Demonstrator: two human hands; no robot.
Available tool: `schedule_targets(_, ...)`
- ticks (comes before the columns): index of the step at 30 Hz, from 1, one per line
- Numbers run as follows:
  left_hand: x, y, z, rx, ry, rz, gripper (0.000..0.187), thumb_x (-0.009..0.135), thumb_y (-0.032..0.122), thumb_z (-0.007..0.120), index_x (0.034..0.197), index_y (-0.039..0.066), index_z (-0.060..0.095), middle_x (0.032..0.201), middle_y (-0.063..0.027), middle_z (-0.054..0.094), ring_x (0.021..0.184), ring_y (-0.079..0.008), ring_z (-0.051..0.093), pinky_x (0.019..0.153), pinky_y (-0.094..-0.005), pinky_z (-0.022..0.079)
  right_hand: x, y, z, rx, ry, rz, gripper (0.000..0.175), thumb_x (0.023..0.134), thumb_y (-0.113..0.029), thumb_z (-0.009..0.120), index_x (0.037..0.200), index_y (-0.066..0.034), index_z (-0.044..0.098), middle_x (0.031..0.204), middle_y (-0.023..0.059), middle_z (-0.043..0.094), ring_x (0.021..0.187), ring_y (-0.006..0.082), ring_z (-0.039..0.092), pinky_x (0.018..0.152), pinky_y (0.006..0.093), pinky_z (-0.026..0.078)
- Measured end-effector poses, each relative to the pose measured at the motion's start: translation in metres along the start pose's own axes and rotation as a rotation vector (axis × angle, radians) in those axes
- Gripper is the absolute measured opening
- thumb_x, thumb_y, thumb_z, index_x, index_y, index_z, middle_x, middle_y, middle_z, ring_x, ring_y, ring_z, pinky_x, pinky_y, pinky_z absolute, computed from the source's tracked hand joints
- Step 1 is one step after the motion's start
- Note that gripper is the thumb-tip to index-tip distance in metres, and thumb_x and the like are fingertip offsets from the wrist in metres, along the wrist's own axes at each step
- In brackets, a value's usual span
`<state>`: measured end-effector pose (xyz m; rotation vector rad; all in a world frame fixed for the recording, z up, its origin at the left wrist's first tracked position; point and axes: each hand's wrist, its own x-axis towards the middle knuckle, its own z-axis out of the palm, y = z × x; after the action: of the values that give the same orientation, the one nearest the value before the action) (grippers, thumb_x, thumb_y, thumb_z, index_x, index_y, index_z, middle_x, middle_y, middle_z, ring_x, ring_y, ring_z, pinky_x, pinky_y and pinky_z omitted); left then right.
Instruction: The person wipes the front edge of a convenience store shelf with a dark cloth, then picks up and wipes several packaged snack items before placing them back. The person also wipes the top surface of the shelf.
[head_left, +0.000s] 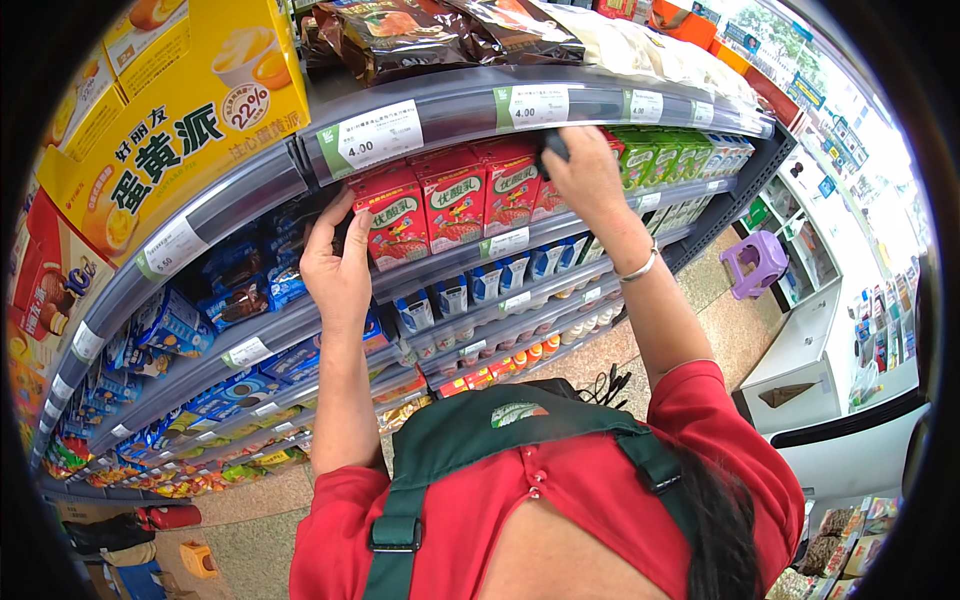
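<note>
My left hand (341, 255) is at the left end of a row of red drink cartons (390, 225) on the shelf. Its thumb touches the front left edge of the end carton, and its fingers lie apart along that carton's side. Farther right, my right hand (589, 172) grips a dark, soft-looking object (553, 154), perhaps a cloth, against the cartons just under the upper shelf edge (600, 105). Part of this object is hidden by my fingers. Green drink cartons (664, 161) stand right of the red ones.
Yellow pie boxes (172, 112) and brown snack bags (405, 37) sit on the upper shelf. Blue snack packs (247, 300) lie left of my left hand. Small blue-and-white cartons (484, 281) fill the shelf below. A purple stool (756, 264) stands on the floor at right.
</note>
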<state>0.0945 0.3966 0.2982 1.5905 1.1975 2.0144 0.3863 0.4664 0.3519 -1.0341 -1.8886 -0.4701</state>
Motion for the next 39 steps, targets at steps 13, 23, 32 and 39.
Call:
schedule_targets(13,0.007,0.004,0.001,-0.120,-0.074,-0.097,0.049,0.096,0.022,0.065,0.135,-0.005,0.053,0.124,-0.0166,0.064,0.111,-0.0174,0.059,0.097,-0.0304,0.045,0.015,0.081,0.008,-0.451,-0.288,0.149,0.029,0.087,-0.024,0.057,0.108,-0.0048,0.067,0.104,0.0206,0.069,0.093,0.0404,0.067,0.081,0.0488,0.055)
schedule_targets(23,0.004,0.001,0.008,-0.076,-0.080,-0.091,0.052,0.097,0.021,0.064,0.139,-0.006,0.051,0.129,-0.0172,0.063,0.113,-0.0170,0.059,0.099,-0.0290,0.043,0.041,0.049,0.025,-0.285,-0.255,0.174,0.028,0.089,-0.020,0.054,0.110,-0.0067,0.067,0.108,0.0196,0.068,0.098,0.0393,0.065,0.083,0.0467,0.054)
schedule_targets(32,0.004,0.006,0.007,-0.057,-0.095,-0.107,0.053,0.096,0.022,0.066,0.139,-0.005,0.051,0.129,-0.0158,0.064,0.112,-0.0156,0.059,0.098,-0.0288,0.044,0.058,-0.043,0.031,-0.140,-0.406,0.167,0.031,0.089,-0.027,0.052,0.106,-0.0083,0.071,0.107,0.0185,0.070,0.100,0.0357,0.068,0.083,0.0441,0.057)
schedule_targets(39,0.004,0.007,0.005,-0.035,-0.114,-0.113,0.056,0.097,0.022,0.066,0.142,-0.006,0.047,0.132,-0.0161,0.061,0.115,-0.0146,0.057,0.100,-0.0278,0.043,0.068,-0.117,0.038,0.045,-0.551,0.163,0.026,0.082,-0.022,0.058,0.094,-0.0054,0.074,0.099,0.0196,0.072,0.093,0.0355,0.070,0.082,0.0443,0.056)
